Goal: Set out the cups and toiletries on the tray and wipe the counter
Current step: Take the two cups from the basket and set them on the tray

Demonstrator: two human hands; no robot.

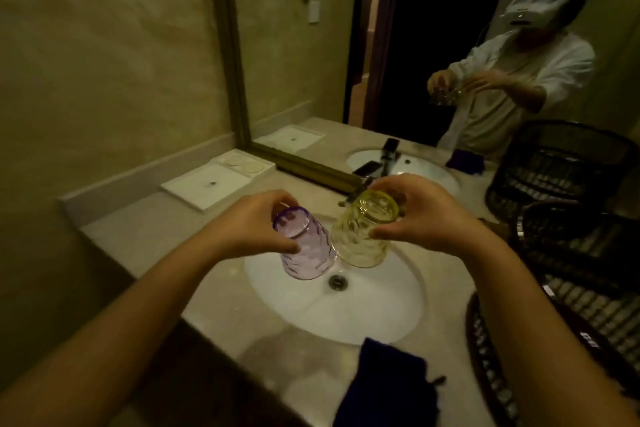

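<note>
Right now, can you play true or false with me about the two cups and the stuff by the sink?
1. The left hand holds a purple glass. True.
2. The yellow glass stands on the white tray. False: the right hand holds it over the sink.
3. Both glasses are held mouth down. True.
4. A red cloth hangs on the counter edge. False: the cloth is dark blue.
</note>
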